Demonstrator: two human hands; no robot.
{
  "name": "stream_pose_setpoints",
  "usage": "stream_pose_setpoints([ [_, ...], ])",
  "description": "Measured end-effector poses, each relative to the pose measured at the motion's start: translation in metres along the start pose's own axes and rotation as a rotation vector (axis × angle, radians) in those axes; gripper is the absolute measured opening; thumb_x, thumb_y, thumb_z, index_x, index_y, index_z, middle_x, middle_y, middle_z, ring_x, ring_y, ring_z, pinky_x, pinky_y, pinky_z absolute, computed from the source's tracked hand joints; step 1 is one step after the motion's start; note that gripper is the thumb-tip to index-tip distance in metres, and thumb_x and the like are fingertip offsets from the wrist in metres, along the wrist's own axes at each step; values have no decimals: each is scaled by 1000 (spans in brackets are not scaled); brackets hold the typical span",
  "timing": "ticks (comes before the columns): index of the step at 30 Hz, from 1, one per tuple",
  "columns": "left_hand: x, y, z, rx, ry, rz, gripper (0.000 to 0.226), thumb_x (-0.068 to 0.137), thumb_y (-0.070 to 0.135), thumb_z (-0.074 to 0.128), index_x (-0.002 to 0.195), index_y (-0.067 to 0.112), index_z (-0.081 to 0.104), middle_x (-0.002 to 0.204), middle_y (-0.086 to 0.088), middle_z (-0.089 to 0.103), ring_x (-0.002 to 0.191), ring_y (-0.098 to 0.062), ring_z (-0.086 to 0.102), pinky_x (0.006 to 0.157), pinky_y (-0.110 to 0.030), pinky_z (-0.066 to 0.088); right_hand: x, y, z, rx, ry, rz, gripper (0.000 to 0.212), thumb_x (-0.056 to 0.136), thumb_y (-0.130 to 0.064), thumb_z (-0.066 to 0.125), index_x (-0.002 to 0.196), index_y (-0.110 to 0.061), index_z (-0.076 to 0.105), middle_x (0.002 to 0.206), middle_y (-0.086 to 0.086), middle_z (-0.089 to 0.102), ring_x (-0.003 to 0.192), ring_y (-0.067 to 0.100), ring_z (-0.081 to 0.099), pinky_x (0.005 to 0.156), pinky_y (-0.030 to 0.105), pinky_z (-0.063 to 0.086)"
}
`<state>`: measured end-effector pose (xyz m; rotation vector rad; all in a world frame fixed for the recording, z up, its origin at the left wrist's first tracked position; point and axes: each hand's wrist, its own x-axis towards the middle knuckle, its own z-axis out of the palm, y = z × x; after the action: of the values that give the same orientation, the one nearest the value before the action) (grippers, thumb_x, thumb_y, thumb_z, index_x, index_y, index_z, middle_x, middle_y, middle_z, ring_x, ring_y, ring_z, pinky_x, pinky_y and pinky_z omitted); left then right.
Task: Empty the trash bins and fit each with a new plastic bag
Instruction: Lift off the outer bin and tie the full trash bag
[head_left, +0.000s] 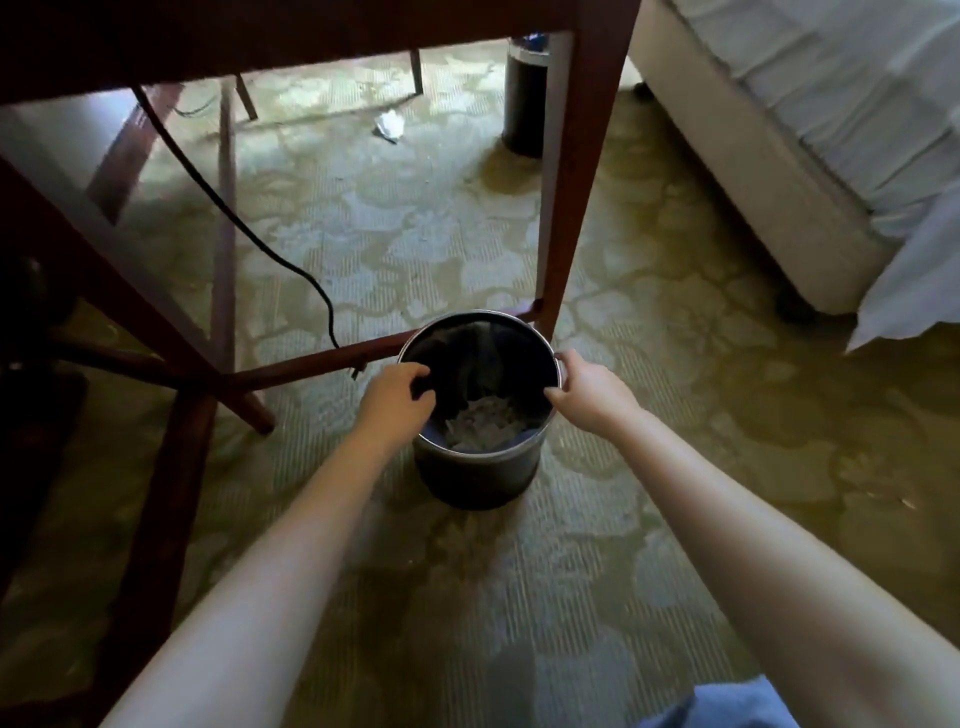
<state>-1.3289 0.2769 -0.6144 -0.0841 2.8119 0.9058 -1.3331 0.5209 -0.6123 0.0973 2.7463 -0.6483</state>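
Note:
A small round dark trash bin (475, 478) with a metal rim stands on the carpet beside a wooden table leg. A black plastic liner (467, 353) lines its inside, and crumpled white paper (480, 428) lies at the bottom. My left hand (395, 392) pinches the black liner at the bin's left rim. My right hand (584, 387) grips the right rim, fingers curled over the edge and the liner there.
A dark wooden table (558, 208) with crossbars stands over the bin's far side, with a black cable (260, 239) hanging down. A second tall dark bin (522, 98) stands further back. A scrap of white paper (388, 126) lies on the carpet. A bed (779, 156) is at the right.

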Motion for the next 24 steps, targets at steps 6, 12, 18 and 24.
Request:
stream_pose_setpoints([
  [6, 19, -34, 29, -38, 47, 10, 61, 89, 15, 62, 144, 11, 35, 144, -8, 42, 134, -27, 38, 103, -35, 35, 24, 22, 37, 30, 58, 7, 50, 95, -33, 51, 140, -22, 32, 117, 10, 63, 101, 32, 61, 74, 37, 49],
  [12, 6, -46, 39, -189, -33, -56, 79, 94, 17, 59, 153, 21, 7, 157, -1, 23, 142, -24, 28, 110, -38, 30, 25, 25, 44, 213, -6, 65, 50, 90, -21, 49, 137, -27, 33, 97, 4, 62, 80, 23, 63, 63, 31, 48],
  [18, 1, -50, 39, -198, -73, -90, 74, 95, 13, 54, 153, 28, 12, 157, 2, 24, 140, -24, 32, 106, -35, 34, 19, 19, 41, 112, -19, 58, 47, 90, -16, 48, 134, -17, 33, 91, 7, 61, 72, 21, 60, 57, 32, 49],
  [24, -3, -40, 31, -193, 18, -103, 65, 93, 8, 52, 151, 24, 26, 135, -9, 53, 84, -19, 59, 74, -31, 46, 12, 13, 38, 109, 100, 36, 44, 91, -18, 47, 133, -15, 35, 93, 8, 61, 78, 27, 58, 60, 33, 42],
])
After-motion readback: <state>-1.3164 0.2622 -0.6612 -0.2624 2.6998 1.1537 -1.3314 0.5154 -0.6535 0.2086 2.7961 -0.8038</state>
